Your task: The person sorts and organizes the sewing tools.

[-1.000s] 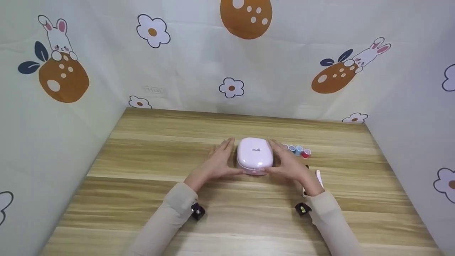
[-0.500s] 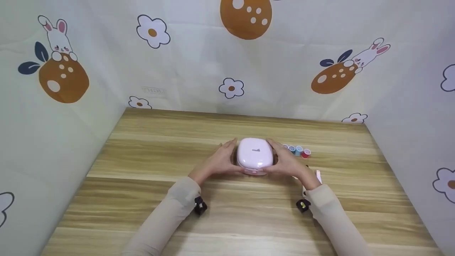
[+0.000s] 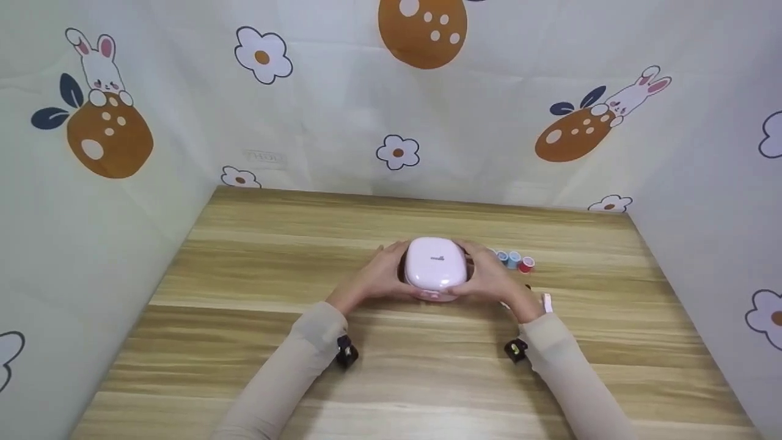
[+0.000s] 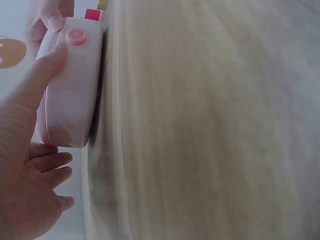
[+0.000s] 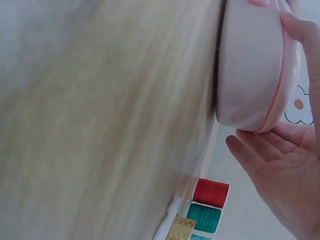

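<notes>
You are holding the pink box (image 3: 435, 266) between your left grip (image 3: 386, 272) and your right grip (image 3: 487, 274), both clamping on its sides. Just to the right of your right grip, small thread spools (image 3: 526, 264) are standing on the surface (image 3: 293, 244).

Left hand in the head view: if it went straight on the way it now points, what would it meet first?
The glossy, pale pink, rounded plastic box: the thumb of the left hand appears to lie against its front. The other fingers might pass along the side; depth is hard to judge.
</notes>
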Action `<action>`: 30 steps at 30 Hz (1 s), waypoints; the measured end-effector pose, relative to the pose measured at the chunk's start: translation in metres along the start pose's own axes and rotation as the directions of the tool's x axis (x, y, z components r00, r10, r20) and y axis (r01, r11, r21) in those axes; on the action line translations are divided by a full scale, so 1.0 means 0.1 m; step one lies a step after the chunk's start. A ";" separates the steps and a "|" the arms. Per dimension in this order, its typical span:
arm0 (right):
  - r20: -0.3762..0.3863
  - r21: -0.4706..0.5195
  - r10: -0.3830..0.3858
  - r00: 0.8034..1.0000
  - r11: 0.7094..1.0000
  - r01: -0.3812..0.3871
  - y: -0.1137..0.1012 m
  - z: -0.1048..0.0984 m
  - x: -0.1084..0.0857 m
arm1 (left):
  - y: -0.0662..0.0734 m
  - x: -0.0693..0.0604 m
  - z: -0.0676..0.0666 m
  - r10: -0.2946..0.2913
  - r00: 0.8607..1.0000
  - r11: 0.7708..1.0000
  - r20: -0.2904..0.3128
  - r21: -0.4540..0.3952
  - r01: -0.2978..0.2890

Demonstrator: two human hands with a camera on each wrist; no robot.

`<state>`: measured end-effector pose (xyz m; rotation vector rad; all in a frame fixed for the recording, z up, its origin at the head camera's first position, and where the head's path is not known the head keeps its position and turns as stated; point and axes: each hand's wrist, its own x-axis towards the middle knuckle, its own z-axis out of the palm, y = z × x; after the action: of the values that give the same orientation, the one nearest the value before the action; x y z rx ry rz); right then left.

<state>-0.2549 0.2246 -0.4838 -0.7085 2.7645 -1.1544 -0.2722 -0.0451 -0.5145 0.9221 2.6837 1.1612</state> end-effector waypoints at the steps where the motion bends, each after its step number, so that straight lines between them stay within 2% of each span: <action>1: -0.009 -0.004 -0.009 1.000 1.000 0.009 0.00 0.00 0.00 | 0.04 -0.01 -0.02 0.000 1.000 1.000 0.003 -0.008 0.000; 7: -0.050 0.015 -0.047 0.998 0.999 0.047 0.03 0.02 0.00 | 0.18 -0.04 -0.07 -0.032 0.999 0.999 0.025 0.017 0.031; 11: -0.053 0.010 -0.034 0.998 0.999 0.034 0.03 0.03 0.01 | 0.20 -0.05 -0.06 -0.048 0.999 0.998 0.019 0.043 0.047; 15: -0.054 0.023 -0.007 0.999 1.000 0.008 0.02 0.02 0.03 | 0.18 -0.05 -0.06 -0.037 0.999 0.998 0.004 0.045 0.037; 21: -0.016 0.059 0.018 1.000 0.998 -0.017 -0.01 -0.02 0.04 | 0.19 -0.05 -0.08 -0.016 1.000 0.998 -0.001 0.057 0.016; 30: 0.039 -0.025 -0.006 0.999 1.000 0.007 -0.03 -0.07 0.00 | 0.22 -0.08 -0.10 -0.039 0.999 0.998 0.009 0.045 0.038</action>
<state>-0.2553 0.2276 -0.4764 -0.7350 2.7511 -1.0971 -0.2580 -0.0443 -0.4937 0.8753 2.7176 1.0913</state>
